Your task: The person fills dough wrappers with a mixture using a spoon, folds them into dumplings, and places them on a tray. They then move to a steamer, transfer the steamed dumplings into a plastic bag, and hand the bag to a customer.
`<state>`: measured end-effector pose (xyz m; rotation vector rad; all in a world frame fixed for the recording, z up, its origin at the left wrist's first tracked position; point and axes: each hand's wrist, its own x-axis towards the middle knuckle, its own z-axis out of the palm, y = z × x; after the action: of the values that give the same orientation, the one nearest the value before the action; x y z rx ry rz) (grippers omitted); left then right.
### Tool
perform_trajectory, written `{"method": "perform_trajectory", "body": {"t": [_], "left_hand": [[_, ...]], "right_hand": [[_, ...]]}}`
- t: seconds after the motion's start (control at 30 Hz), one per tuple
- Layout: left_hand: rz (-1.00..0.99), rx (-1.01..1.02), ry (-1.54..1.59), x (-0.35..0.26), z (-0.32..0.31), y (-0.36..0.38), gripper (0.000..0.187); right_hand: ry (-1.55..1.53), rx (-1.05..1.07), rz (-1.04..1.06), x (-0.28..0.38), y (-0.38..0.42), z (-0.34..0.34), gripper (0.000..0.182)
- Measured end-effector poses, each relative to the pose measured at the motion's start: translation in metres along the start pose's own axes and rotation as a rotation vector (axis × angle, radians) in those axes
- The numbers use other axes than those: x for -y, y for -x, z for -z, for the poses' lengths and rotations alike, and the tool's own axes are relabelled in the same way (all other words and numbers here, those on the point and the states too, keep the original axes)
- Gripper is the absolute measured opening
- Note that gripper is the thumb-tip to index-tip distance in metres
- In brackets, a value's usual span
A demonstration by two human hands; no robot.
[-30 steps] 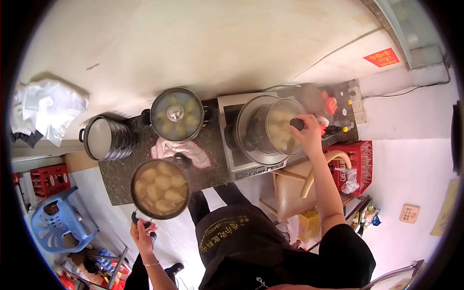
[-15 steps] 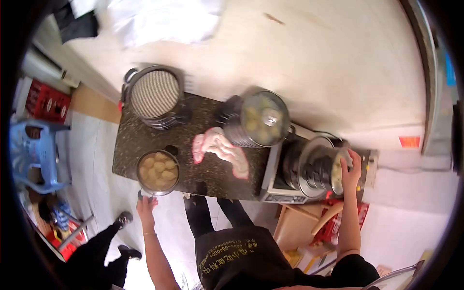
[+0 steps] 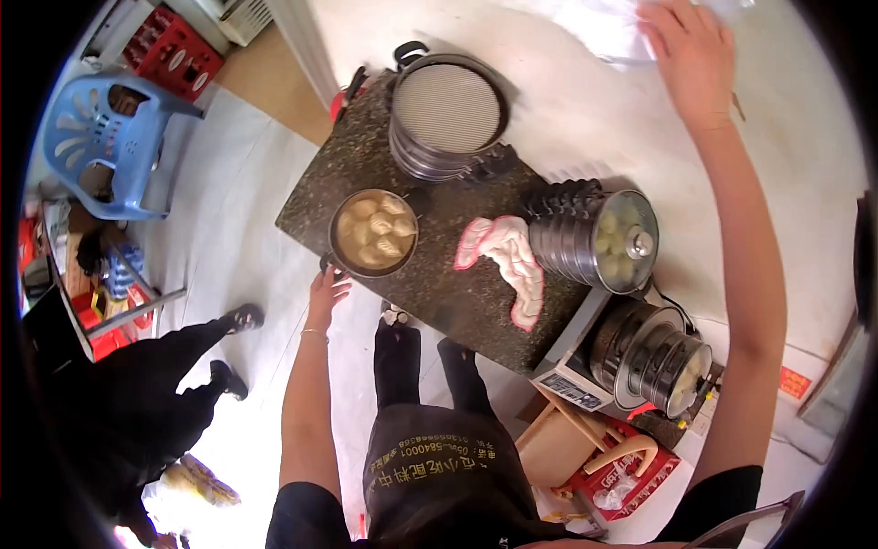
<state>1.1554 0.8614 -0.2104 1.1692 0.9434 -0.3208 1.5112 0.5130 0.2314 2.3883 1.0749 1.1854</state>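
Observation:
My left hand (image 3: pixel 326 295) is at the near edge of the counter, thumb and fingers around the black handle of a round metal steamer tray (image 3: pixel 340 252). Plump, pale dumplings (image 3: pixel 373 229) fill that tray. Far up to the right, my right hand (image 3: pixel 692 59) reaches across the wall with its fingers apart, overlapping a clear plastic sheet or bag (image 3: pixel 626 46). A crumpled white cloth with a pink edge (image 3: pixel 518 265) lies on the counter between the tray and a stack of steamer tiers (image 3: pixel 569 240) under a glass lid.
Another tier stack with a mesh top (image 3: pixel 448 108) stands at the back of the dark stone counter (image 3: pixel 439 252). Smaller steamers (image 3: pixel 672 371) sit on the cooker (image 3: pixel 572 384). A blue plastic chair (image 3: pixel 119 137) and a dark-clothed person (image 3: pixel 119 384) are on the left.
My right hand has left the small steamers by the cooker and moved up to the plastic on the wall. My left hand stays at the dumpling tray's handle. The whole view has turned.

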Motion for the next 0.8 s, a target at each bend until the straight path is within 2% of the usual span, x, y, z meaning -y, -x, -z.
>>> {"method": "perform_trajectory", "body": {"t": [0.07,0.13,0.2,0.27,0.3,0.33,0.37,0.4,0.47,0.5,0.53,0.6,0.63,0.67,0.7,0.77,0.8], "left_hand": [[0.011,-0.079,0.012,0.008,0.002,0.008,0.044],[0.022,-0.153,0.026,0.024,0.002,0.015,0.045],[0.058,-0.243,0.060,0.050,-0.001,0.032,0.046],[0.015,-0.030,0.081,0.061,-0.022,0.072,0.046],[0.050,0.126,0.145,0.056,-0.040,0.094,0.051],[0.085,0.284,0.207,0.047,-0.062,0.119,0.055],[0.053,0.444,0.305,0.034,-0.084,0.143,0.062],[0.020,0.605,0.401,0.024,-0.104,0.163,0.069],[-0.019,0.754,0.579,0.019,-0.131,0.187,0.080],[0.003,0.659,0.653,0.015,-0.145,0.195,0.064],[0.028,0.660,0.648,0.021,-0.145,0.193,0.064],[0.098,0.379,0.294,0.038,-0.151,0.187,0.044],[0.097,0.242,0.381,0.040,-0.159,0.189,0.032],[0.060,0.293,0.297,0.046,-0.149,0.189,0.033],[0.052,0.277,0.285,0.050,-0.147,0.191,0.033],[0.058,0.257,0.257,0.053,-0.140,0.200,0.034],[0.070,0.259,0.293,0.052,-0.136,0.207,0.035]], "right_hand": [[-0.038,0.034,0.039,-0.007,0.002,-0.007,0.011],[-0.203,0.302,-0.102,-0.007,0.012,-0.010,0.010],[-0.422,0.389,-0.199,0.038,0.043,0.008,0.012],[-0.773,0.521,-0.329,0.102,0.072,0.045,0.007],[-0.839,0.618,-0.310,0.131,0.094,0.060,0.007],[-0.908,0.626,-0.317,0.164,0.122,0.072,0.009],[-0.992,0.795,-0.389,0.194,0.145,0.084,0.010],[-1.119,0.776,-0.454,0.226,0.171,0.090,0.011],[-1.239,0.827,-0.583,0.280,0.216,0.108,0.012],[-1.243,0.840,-0.601,0.302,0.235,0.116,0.012],[-1.288,0.868,-0.682,0.319,0.253,0.124,0.013],[-1.311,0.916,-0.794,0.333,0.265,0.140,0.014],[-1.398,0.916,-0.970,0.335,0.263,0.145,0.016],[-1.486,0.902,-1.147,0.334,0.264,0.146,0.019],[-1.476,0.919,-1.140,0.330,0.270,0.141,0.024],[-1.310,0.713,-1.223,0.332,0.290,0.122,0.025],[-1.381,0.656,-1.374,0.331,0.297,0.107,0.024]]}}
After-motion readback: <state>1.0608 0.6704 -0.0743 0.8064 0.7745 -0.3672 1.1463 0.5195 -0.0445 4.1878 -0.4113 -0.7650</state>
